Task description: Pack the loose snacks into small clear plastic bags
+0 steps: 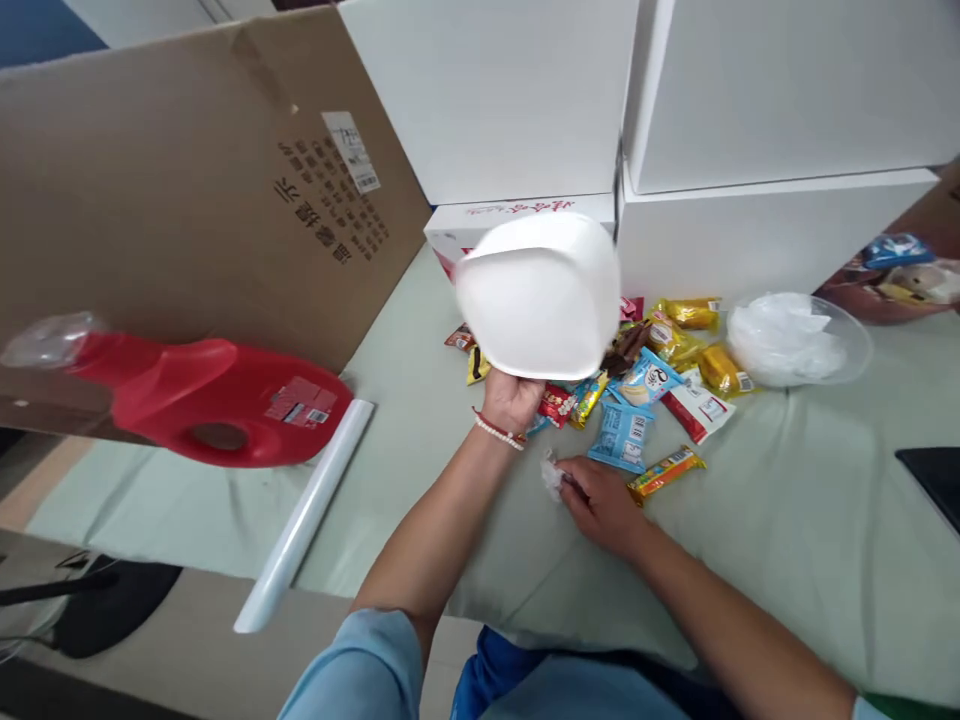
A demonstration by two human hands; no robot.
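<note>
My left hand point(512, 398) grips the near rim of a white bowl point(540, 295) and holds it tilted above the table, its underside toward me. A beaded bracelet sits on that wrist. My right hand point(600, 500) rests on the pale green tablecloth point(787, 520), fingers pinched on a small white wrapped sweet point(551, 477). Just beyond both hands lies a heap of wrapped snacks point(637, 395): blue, yellow, red and orange packets. The bowl hides part of the heap.
A red detergent jug point(217, 400) lies on its side at the left, beside a roll of clear film point(307, 510). A big cardboard box point(187, 190) and white boxes point(750, 150) stand behind. A clear bowl holding white plastic point(795, 340) sits at right.
</note>
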